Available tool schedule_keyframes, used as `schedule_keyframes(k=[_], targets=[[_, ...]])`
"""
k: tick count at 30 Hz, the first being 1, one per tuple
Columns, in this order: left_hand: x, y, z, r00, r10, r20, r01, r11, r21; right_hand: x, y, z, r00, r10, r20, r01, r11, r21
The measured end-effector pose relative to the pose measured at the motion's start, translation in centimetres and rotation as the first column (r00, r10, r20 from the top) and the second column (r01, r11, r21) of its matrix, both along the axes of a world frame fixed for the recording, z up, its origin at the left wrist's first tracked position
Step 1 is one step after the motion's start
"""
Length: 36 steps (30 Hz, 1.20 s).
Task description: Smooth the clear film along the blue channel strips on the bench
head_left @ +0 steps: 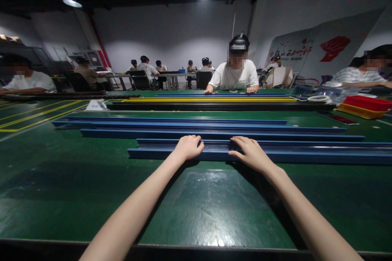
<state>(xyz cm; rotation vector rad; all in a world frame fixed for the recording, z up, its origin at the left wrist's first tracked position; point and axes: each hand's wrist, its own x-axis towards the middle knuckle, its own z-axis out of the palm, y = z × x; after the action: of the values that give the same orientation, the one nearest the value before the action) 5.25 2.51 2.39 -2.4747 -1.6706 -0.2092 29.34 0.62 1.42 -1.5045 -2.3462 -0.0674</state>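
Note:
A long blue U-shaped channel point(275, 157) lies lengthwise across the table, its open trough facing up. My left hand point(189, 147) grips it near its left part, fingers curled over the far wall and thumb toward the trough. A short way to the right, my right hand point(251, 153) spans the same channel, with fingertips on the far wall and thumb by the near wall. Just beyond it rest more blue channels point(214, 133), roughly parallel.
Farther back on the green table point(92, 187) lie a yellow strip point(208, 100) and a black rail point(220, 107). A person point(235, 74) in white sits opposite, hands on the table. At the right are red and yellow trays point(366, 107) and a phone point(337, 118).

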Motion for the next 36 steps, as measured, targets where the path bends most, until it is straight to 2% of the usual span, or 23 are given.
schedule_keyframes(k=[7,12,16,20,24,29,32,36], targets=[[-4.6,0.0,0.2,1.0,0.019,-0.014,-0.019,1.0,-0.003,4.0,0.5,-0.8,0.999,-0.047,-0.02,0.047,0.999,-0.007],[-6.3,-0.1,0.3,0.995,0.057,-0.087,-0.055,0.998,0.033,3.4,1.0,-1.7,0.999,-0.03,-0.026,0.032,0.996,0.078],[-6.6,0.1,0.0,0.991,0.032,-0.133,-0.019,0.995,0.098,2.5,1.2,-2.0,1.0,-0.017,-0.004,0.017,0.99,0.14],[-5.3,0.1,0.0,0.992,-0.042,-0.119,0.062,0.985,0.164,0.9,1.2,-1.7,0.999,-0.028,0.025,0.024,0.988,0.15],[-1.7,0.3,0.5,0.992,-0.106,-0.069,0.117,0.974,0.196,-2.1,1.1,-1.5,0.999,-0.037,0.037,0.032,0.989,0.143],[2.1,0.9,-0.2,0.997,-0.081,-0.016,0.083,0.983,0.163,-4.9,1.3,-1.4,0.999,-0.03,0.015,0.028,0.993,0.111],[2.7,1.1,-1.1,0.999,-0.043,-0.013,0.045,0.982,0.182,-5.0,1.5,-1.0,1.0,-0.004,0.01,0.003,0.997,0.081],[2.3,1.3,-1.4,0.999,-0.033,-0.006,0.034,0.978,0.205,-3.2,1.7,-0.2,1.0,0.012,0.021,-0.013,0.998,0.066]])
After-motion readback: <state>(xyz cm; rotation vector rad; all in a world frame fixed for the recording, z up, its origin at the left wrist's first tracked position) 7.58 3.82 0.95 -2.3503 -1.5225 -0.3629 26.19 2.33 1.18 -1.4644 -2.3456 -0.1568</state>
